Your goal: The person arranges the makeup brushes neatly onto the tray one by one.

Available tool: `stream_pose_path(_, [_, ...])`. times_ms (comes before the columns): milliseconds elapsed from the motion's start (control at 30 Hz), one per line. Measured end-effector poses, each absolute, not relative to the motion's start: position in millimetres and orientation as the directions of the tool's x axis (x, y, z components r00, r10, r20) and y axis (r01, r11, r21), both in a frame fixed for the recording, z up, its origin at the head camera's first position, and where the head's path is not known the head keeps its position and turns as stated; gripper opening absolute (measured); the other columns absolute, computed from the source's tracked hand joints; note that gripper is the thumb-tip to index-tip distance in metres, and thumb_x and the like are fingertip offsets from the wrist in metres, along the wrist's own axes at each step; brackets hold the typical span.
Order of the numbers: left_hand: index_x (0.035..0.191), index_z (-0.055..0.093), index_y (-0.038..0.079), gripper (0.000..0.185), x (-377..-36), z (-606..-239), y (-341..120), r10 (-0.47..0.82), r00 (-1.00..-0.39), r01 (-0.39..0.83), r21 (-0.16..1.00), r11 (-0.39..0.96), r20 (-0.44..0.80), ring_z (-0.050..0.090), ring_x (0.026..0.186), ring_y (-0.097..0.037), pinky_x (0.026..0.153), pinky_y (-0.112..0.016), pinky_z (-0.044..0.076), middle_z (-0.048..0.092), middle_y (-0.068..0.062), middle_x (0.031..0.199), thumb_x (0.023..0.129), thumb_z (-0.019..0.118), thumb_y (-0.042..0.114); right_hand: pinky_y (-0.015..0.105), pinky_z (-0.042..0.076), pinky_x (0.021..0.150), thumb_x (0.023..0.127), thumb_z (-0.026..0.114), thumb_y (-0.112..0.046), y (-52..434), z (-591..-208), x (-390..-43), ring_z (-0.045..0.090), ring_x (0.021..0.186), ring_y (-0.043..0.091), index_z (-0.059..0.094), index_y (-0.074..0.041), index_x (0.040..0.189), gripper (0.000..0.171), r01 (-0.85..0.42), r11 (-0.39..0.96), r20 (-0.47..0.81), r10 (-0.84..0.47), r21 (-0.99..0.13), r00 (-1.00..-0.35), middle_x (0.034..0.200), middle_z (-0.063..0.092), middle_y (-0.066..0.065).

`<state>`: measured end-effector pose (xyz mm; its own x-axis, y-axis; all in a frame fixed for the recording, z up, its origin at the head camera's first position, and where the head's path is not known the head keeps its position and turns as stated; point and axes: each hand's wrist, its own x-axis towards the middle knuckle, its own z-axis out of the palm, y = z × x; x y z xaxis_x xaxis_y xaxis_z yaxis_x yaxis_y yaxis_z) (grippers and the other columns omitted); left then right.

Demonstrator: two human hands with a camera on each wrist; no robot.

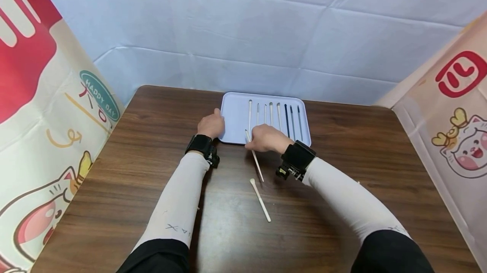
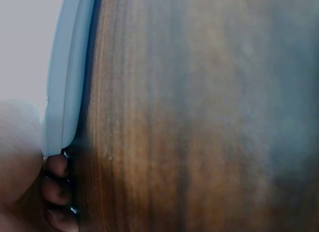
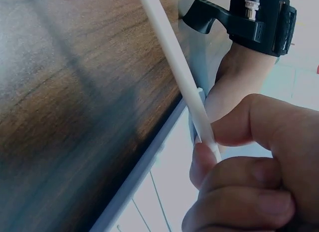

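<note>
A white stick [image 1: 254, 156] is pinched by the right hand [image 1: 266, 137] at the tray [image 1: 236, 116] front edge, frame centre. The tray is gripped by the left hand [image 1: 210, 125]; the stick is best laid parallel to the row.

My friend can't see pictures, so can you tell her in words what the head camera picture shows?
A person's right hand pinches a white stick over the near edge of a pale blue tray holding a row of white and dark sticks. The left hand holds the tray's left edge, and another white stick lies on the brown wooden table.
</note>
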<state>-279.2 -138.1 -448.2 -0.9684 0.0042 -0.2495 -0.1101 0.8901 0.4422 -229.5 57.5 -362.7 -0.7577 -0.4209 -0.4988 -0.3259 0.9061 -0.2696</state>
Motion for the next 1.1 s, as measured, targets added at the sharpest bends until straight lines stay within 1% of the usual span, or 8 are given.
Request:
stream_pose_path(167, [0.142,0.038,0.003,0.042,-280.2,-449.6,-138.3,0.003,-0.969,-0.110,0.444,0.889,-0.246,0.058,0.093,-0.034,0.085,-0.047,0.048,0.062,-0.021,0.116,0.111,0.031,0.031,0.031,0.034,0.057,0.100,0.060,-0.032,55.5,-363.3,-235.9,0.035,0.051,0.014,0.046,-0.017,0.060,0.045,-0.321,0.906,-0.498,-0.421,-0.277,-0.758,0.055,0.035,-0.003])
stream_pose_path(333, [0.144,0.037,0.004,0.043,-280.4,-450.7,-138.8,0.008,-0.968,-0.109,0.450,0.887,-0.250,0.058,0.095,-0.035,0.087,-0.047,0.047,0.062,-0.022,0.119,0.111,0.031,0.031,0.032,0.035,0.058,0.097,0.059,-0.030,54.1,-364.5,-244.3,0.035,0.052,0.015,0.042,-0.018,0.058,0.044,-0.336,0.896,-0.472,-0.439,-0.289,-0.764,0.056,0.034,-0.004])
stream_pose_path(467, [0.141,0.039,0.003,0.041,-280.5,-452.0,-138.8,0.010,-0.970,-0.103,0.447,0.889,-0.242,0.058,0.092,-0.035,0.085,-0.048,0.047,0.061,-0.022,0.113,0.111,0.032,0.031,0.032,0.034,0.058,0.096,0.058,-0.029,49.9,-366.1,-252.8,0.033,0.052,0.014,0.040,-0.018,0.058,0.044,-0.328,0.903,-0.480,-0.427,-0.279,-0.766,0.056,0.032,-0.004])
stream_pose_path(600, [0.136,0.041,0.003,0.038,-280.8,-452.7,-138.8,0.003,-0.973,-0.101,0.435,0.895,-0.231,0.058,0.088,-0.035,0.081,-0.047,0.048,0.061,-0.020,0.105,0.111,0.033,0.030,0.032,0.036,0.058,0.098,0.058,-0.031,45.3,-366.0,-261.4,0.036,0.051,0.014,0.042,-0.017,0.058,0.045,-0.309,0.913,-0.489,-0.404,-0.265,-0.773,0.055,0.037,-0.004])
stream_pose_path(733, [0.134,0.042,0.003,0.037,-280.5,-451.7,-139.2,0.002,-0.973,-0.102,0.434,0.895,-0.233,0.058,0.087,-0.035,0.079,-0.046,0.047,0.061,-0.019,0.103,0.111,0.033,0.031,0.032,0.040,0.059,0.098,0.056,-0.032,43.2,-365.7,-269.7,0.044,0.053,0.015,0.046,-0.016,0.060,0.042,-0.307,0.916,-0.488,-0.398,-0.258,-0.777,0.058,0.044,-0.002])
stream_pose_path(900, [0.135,0.041,0.004,0.037,-280.5,-451.3,-139.5,-0.002,-0.973,-0.105,0.434,0.895,-0.233,0.058,0.088,-0.034,0.080,-0.046,0.047,0.061,-0.019,0.105,0.111,0.034,0.031,0.032,0.040,0.061,0.098,0.055,-0.033,40.5,-367.6,-279.4,0.044,0.056,0.016,0.046,-0.015,0.065,0.039,-0.287,0.925,-0.496,-0.376,-0.248,-0.783,0.062,0.045,-0.001])
stream_pose_path(1100, [0.136,0.041,0.004,0.038,-280.8,-450.6,-139.4,0.005,-0.973,-0.093,0.413,0.906,-0.230,0.059,0.086,-0.033,0.077,-0.045,0.048,0.062,-0.019,0.104,0.111,0.033,0.031,0.032,0.038,0.060,0.098,0.056,-0.032,38.0,-371.4,-287.5,0.041,0.055,0.016,0.045,-0.015,0.066,0.038,-0.267,0.926,-0.482,-0.368,-0.266,-0.795,0.063,0.043,-0.001])
